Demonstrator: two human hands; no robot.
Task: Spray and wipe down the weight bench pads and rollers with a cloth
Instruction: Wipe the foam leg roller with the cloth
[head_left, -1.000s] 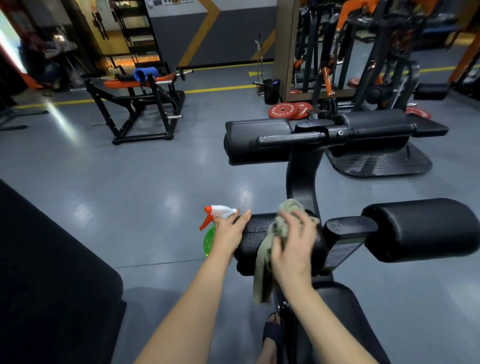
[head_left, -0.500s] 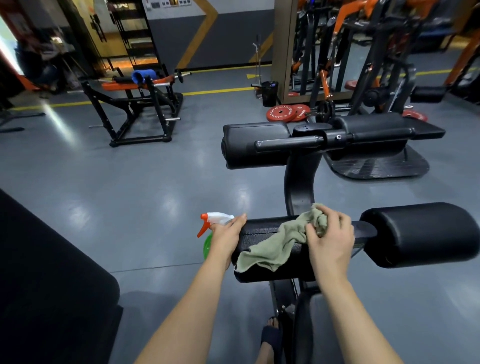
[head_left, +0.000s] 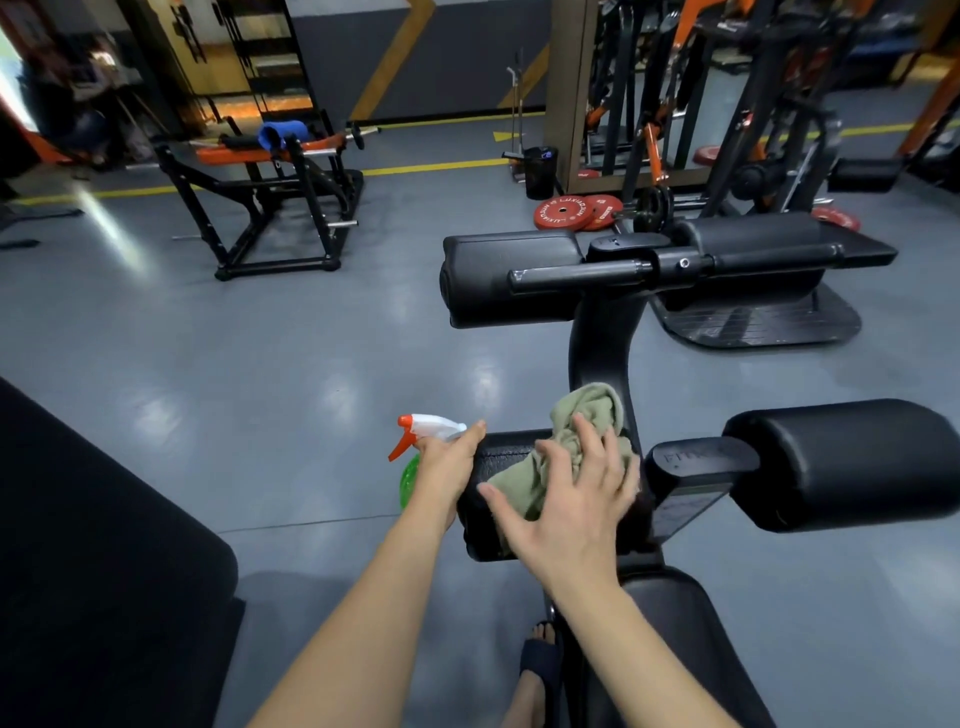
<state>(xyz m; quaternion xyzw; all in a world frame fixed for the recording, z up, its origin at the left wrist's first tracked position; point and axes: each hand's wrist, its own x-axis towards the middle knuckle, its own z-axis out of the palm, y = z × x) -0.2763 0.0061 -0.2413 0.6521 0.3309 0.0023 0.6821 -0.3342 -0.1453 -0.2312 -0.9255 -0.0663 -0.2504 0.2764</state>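
Step in hand: wiping lower left roller (head_left: 496, 449). Right hand (head_left: 571, 501), fingers spread flat, presses olive cloth (head_left: 589, 413) onto its top. Left hand (head_left: 447, 470) grips spray bottle (head_left: 428, 426) at its outer end. Next, likely: lower right roller (head_left: 852, 462), spray first.

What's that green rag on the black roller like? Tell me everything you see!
The cloth is olive-green and looks soft, like a small towel. It is crumpled, not folded, and lies draped over the top of the lower left roller. One bunched end rises against the black post. The right hand rests on it with fingers spread. The left hand holds the spray bottle at the roller's end.
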